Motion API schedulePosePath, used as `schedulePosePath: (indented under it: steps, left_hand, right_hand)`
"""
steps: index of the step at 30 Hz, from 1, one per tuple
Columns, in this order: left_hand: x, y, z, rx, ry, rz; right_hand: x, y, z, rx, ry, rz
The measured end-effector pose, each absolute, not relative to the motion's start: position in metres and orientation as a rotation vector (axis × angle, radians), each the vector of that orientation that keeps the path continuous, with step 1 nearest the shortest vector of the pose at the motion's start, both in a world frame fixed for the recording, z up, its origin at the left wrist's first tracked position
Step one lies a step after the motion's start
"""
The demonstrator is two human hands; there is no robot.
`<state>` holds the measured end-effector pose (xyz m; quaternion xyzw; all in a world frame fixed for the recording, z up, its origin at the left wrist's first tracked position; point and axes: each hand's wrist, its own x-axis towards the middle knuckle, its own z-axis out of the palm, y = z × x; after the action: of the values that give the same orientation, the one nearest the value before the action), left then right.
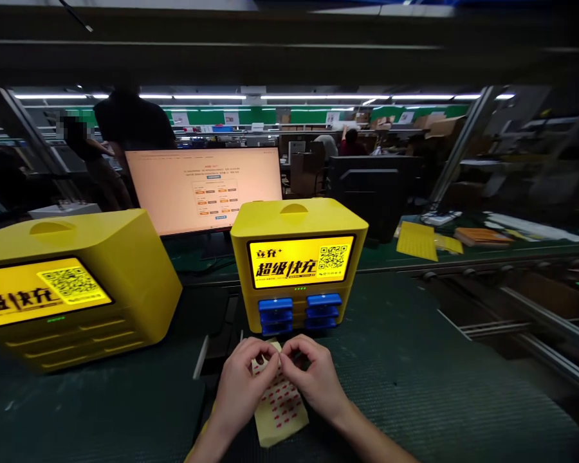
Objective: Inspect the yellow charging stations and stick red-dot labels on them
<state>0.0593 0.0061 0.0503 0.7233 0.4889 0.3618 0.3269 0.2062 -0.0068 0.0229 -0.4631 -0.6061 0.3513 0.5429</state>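
A pale yellow sheet of small red arrow stickers (282,411) hangs or lies below my hands, its upper end partly hidden by my fingers. My left hand (246,379) is closed in a pinch at the top of the sheet. Against its fingertips, my right hand (316,379) pinches too; what is between those fingers is too small to make out. Just beyond both hands stands a yellow power bank cabinet (299,218) with a lit screen (302,262). Blue power banks (276,315) stick out of its front slots in two columns.
A second yellow cabinet (159,283) stands at left, its slots without blue units. Behind are a lit monitor (174,193) and a dark monitor's back (371,193). Yellow sheets (416,240) lie at back right, near metal rails (554,360). People stand beyond the bench.
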Motion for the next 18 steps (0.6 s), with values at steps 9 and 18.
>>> schedulePosePath:
  steps: [9,18]
  left_hand:
    - [0.050,0.004,0.032,1.840,1.228,0.936]
    - [0.039,0.003,0.020,1.957,1.262,1.028]
  right_hand:
    - [0.259,0.023,0.055,-1.050,-0.815,0.649]
    - [0.278,0.045,0.080,-0.972,-0.690,0.584]
